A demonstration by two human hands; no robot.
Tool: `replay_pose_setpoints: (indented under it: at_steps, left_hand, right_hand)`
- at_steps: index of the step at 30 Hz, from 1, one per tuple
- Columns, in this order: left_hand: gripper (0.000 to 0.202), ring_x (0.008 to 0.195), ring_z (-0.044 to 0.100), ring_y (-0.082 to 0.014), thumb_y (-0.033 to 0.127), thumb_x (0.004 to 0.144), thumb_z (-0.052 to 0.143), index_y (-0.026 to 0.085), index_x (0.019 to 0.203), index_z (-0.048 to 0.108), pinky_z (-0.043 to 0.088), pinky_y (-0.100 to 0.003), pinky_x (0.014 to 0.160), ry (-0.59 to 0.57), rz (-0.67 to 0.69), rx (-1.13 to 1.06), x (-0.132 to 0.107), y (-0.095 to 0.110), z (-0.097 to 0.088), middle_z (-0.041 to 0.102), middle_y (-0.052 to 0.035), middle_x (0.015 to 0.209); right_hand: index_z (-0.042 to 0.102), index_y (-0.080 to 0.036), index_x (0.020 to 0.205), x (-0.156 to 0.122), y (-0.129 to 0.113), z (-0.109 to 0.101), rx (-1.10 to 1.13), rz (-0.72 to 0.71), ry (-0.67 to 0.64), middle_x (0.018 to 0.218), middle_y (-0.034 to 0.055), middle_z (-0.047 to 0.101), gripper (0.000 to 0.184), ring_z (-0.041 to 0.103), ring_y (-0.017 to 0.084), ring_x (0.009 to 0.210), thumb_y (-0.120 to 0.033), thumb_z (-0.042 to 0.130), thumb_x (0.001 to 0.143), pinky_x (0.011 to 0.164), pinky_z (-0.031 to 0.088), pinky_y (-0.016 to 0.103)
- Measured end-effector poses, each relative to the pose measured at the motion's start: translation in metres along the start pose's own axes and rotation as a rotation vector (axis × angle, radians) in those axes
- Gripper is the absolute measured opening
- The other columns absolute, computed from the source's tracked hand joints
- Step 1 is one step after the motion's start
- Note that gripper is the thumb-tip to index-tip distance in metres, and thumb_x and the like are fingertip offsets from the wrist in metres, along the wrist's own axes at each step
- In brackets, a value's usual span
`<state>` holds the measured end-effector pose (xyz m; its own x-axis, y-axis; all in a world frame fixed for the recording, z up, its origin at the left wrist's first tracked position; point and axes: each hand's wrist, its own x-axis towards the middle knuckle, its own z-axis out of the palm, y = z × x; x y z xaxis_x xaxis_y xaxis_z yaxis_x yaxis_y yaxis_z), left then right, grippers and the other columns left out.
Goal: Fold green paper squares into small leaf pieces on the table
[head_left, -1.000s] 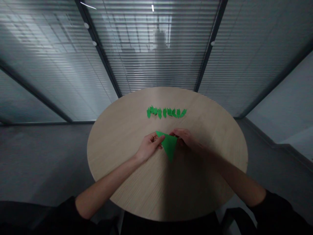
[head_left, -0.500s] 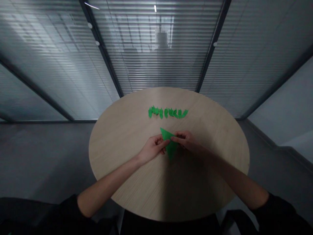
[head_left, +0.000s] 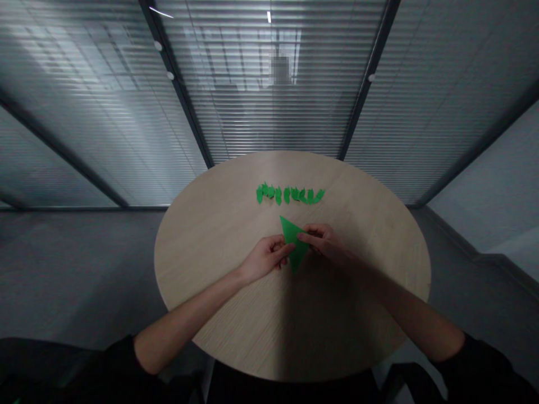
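Blinds (head_left: 269, 123) behind glass fill the bkgd, approx. full width, w/ dark posts (head_left: 191, 118) between panels; a blurred, pixelated patch sits mid-panel, can't tell what it is. Grey floor (head_left: 76, 269) shows both sides, pale wall (head_left: 501, 191) far R. Round table (head_left: 197, 241), light wood grain, takes up the ctr. Shadow (head_left: 320, 336) lies over its near half, R of ctr. Both forearms come in over the near edge, L and R, bare from abt. the elbow down; black sleeves (head_left: 484, 359) at the bottom corners.

L hand (head_left: 265, 259) is over the table near ctr, fingers curled in, thumb out flat on the paper's front, so a closed pinch on its L edge. R hand (head_left: 324, 240) is just opp., same sort of grip: thumb on the front face near the R corner, fingers bent behind, no gap to speak of. Thumb tips are near each other but apart.

Paper (head_left: 289, 230) = plain green triangle, held betw. the 2 hands approx. mid-table; one corner pts up & away, one down twd the person, the third is by the R hand. Can't tell if its low tip touches the table.

Smallest: row of green bits (head_left: 278, 196), leaf-like, pointed tops, on the table beyond the paper, running L–R. Some overlap, others stand slightly apart; exact no. unclear.
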<state>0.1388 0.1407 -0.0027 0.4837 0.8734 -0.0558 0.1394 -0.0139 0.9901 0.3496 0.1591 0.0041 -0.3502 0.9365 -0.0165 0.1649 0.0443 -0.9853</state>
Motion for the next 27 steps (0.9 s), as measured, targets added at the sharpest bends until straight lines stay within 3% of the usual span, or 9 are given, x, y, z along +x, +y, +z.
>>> replay_pose_setpoints:
  at_steps: [8, 14, 19, 27]
  left_hand:
    - [0.045, 0.05, 0.054, -0.0096, 0.06, 0.088, 0.069, 0.016, 0.09, 0.064, 0.045, -0.021, 0.048, 0.009, 0.021, -0.011, 0.0, 0.003, 0.0, 0.059, 0.0022, 0.062]
    - [0.047, 0.055, 0.059, -0.0106, 0.063, 0.089, 0.067, 0.016, 0.086, 0.065, 0.051, -0.022, 0.052, 0.164, 0.108, -0.127, 0.003, 0.007, -0.003, 0.062, 0.0005, 0.067]
    - [0.044, 0.056, 0.058, -0.0097, 0.058, 0.087, 0.072, 0.016, 0.076, 0.068, 0.051, -0.021, 0.054, 0.198, 0.129, -0.182, 0.003, 0.011, -0.005, 0.062, 0.0005, 0.066]
    - [0.032, 0.059, 0.059, -0.0109, 0.048, 0.084, 0.076, 0.016, 0.081, 0.074, 0.051, -0.022, 0.054, 0.283, 0.098, -0.248, 0.003, 0.014, -0.003, 0.068, -0.0022, 0.072]
  right_hand:
    - [0.066, -0.019, 0.076, -0.001, 0.0, -0.002, -0.026, -0.06, 0.0, 0.06, -0.0043, 0.048, 0.037, 0.043, 0.011, 0.057, -0.055, 0.073, 0.08, 0.052, 0.032, 0.026]
    - [0.067, -0.017, 0.075, -0.002, -0.001, 0.0, -0.047, -0.075, -0.083, 0.066, -0.002, 0.054, 0.04, 0.047, 0.011, 0.06, -0.056, 0.074, 0.082, 0.057, 0.036, 0.026]
    - [0.069, -0.017, 0.076, -0.001, 0.0, 0.0, -0.084, -0.08, -0.096, 0.07, 0.0001, 0.059, 0.039, 0.05, 0.012, 0.063, -0.055, 0.075, 0.081, 0.059, 0.039, 0.026]
    - [0.072, -0.017, 0.079, -0.002, 0.002, -0.002, -0.132, -0.07, -0.119, 0.073, 0.0013, 0.064, 0.037, 0.052, 0.014, 0.066, -0.054, 0.074, 0.082, 0.061, 0.039, 0.027]
